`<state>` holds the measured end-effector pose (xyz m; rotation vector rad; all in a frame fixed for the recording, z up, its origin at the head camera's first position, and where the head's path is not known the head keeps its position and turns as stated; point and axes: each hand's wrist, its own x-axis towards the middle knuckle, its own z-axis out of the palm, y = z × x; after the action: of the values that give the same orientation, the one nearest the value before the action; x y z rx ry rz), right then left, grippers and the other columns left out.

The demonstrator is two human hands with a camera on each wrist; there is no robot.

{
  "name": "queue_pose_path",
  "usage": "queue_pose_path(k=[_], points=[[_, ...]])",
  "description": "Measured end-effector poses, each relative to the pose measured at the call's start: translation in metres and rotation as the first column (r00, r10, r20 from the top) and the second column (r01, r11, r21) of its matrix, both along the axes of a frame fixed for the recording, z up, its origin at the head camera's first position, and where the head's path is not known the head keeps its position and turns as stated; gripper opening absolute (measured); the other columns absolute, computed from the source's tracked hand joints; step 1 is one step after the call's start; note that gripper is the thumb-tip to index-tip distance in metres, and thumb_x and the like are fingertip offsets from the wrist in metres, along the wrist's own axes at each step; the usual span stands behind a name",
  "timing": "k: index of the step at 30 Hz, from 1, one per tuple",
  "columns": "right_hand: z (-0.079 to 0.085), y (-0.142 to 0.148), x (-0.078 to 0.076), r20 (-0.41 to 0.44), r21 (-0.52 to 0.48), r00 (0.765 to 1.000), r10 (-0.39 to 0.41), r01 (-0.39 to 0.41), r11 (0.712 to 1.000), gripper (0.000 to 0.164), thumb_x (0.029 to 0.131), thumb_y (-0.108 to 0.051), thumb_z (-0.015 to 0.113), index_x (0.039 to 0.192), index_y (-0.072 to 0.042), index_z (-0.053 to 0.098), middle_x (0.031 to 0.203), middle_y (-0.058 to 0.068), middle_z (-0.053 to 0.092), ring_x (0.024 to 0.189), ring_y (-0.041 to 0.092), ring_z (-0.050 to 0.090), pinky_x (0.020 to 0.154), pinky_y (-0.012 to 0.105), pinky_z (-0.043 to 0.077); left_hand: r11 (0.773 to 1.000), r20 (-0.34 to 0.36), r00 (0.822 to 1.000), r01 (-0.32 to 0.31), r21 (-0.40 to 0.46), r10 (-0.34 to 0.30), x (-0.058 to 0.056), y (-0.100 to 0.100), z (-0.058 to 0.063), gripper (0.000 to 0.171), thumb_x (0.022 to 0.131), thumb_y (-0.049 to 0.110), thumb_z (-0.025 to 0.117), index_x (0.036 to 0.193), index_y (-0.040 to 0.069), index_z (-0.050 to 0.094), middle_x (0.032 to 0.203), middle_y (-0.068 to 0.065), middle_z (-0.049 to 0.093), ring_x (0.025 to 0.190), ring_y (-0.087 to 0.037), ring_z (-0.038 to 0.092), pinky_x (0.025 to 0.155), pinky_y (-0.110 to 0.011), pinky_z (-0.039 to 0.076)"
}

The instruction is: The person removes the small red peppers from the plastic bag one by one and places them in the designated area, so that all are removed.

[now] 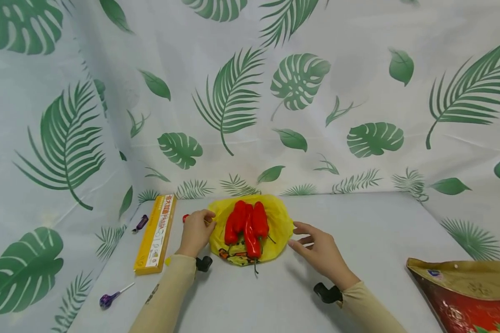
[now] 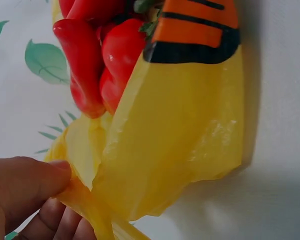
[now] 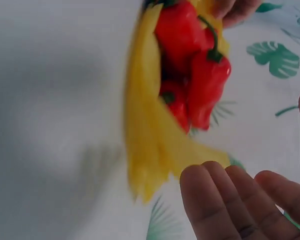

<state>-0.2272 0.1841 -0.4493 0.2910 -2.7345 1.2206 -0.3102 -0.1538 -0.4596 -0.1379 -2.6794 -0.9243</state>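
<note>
Several glossy red peppers (image 1: 252, 238) with green stems lie on a spread yellow plastic bag (image 1: 280, 236), which bears an orange and black print. On the bag's left side, my left hand (image 1: 195, 233) pinches its edge; the left wrist view shows the gathered film (image 2: 80, 197) between thumb and fingers. My right hand (image 1: 318, 249) is at the bag's right edge with its fingers extended. In the right wrist view those fingers (image 3: 205, 200) are straight beside the yellow film, and I cannot tell if they touch it.
To the left lies a yellow and white pasta box (image 1: 156, 236), with a purple wrapped candy (image 1: 140, 224) beside it and a purple lollipop (image 1: 107, 300) in front. A red and gold pouch (image 1: 462, 291) is at the front right. A leaf-patterned curtain (image 1: 250, 92) stands behind the table.
</note>
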Motion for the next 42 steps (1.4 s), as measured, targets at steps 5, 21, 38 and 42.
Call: queue_pose_path(k=[5,21,38,42], points=[[0.000,-0.035,-0.023,0.077,-0.055,0.997,-0.018,0.022,0.998,0.061,0.094,-0.030,0.076,0.147,-0.007,0.056,0.131,0.016,0.072,0.106,0.028,0.075,0.084,0.038,0.064,1.000,0.011,1.000,-0.001,0.024,0.001,-0.002,0.000,0.000,0.013,0.092,0.010,0.076,0.103,0.005,0.078,0.090,-0.008,0.076,0.083,-0.020,0.069,0.079,-0.038,0.060],[-0.001,-0.094,-0.068,0.179,-0.043,0.975,-0.129,0.139,0.989,0.071,0.090,-0.030,0.081,0.150,-0.005,0.053,0.142,0.016,0.064,0.114,0.029,0.065,0.090,0.040,0.063,1.000,0.059,0.998,-0.017,0.002,0.017,-0.009,0.006,-0.002,0.008,0.094,0.009,0.073,0.097,0.004,0.079,0.089,-0.010,0.077,0.081,-0.022,0.070,0.080,-0.040,0.060],[0.008,-0.093,-0.062,0.193,-0.050,0.979,-0.065,0.076,0.996,0.057,0.090,-0.022,0.080,0.143,-0.009,0.063,0.135,0.013,0.069,0.116,0.029,0.062,0.087,0.038,0.064,0.999,0.098,0.995,-0.023,0.045,0.018,-0.007,-0.002,-0.004,0.012,0.093,0.007,0.071,0.102,0.005,0.078,0.095,-0.011,0.077,0.088,-0.023,0.069,0.084,-0.041,0.060],[0.011,-0.087,-0.052,0.179,-0.059,0.983,-0.043,0.054,0.997,0.054,0.091,-0.022,0.080,0.141,-0.012,0.065,0.130,0.012,0.070,0.111,0.027,0.063,0.080,0.034,0.064,0.999,0.102,0.995,-0.023,0.047,0.018,-0.004,-0.005,-0.002,0.014,0.092,0.005,0.071,0.104,0.004,0.077,0.098,-0.012,0.076,0.091,-0.026,0.070,0.088,-0.044,0.060]])
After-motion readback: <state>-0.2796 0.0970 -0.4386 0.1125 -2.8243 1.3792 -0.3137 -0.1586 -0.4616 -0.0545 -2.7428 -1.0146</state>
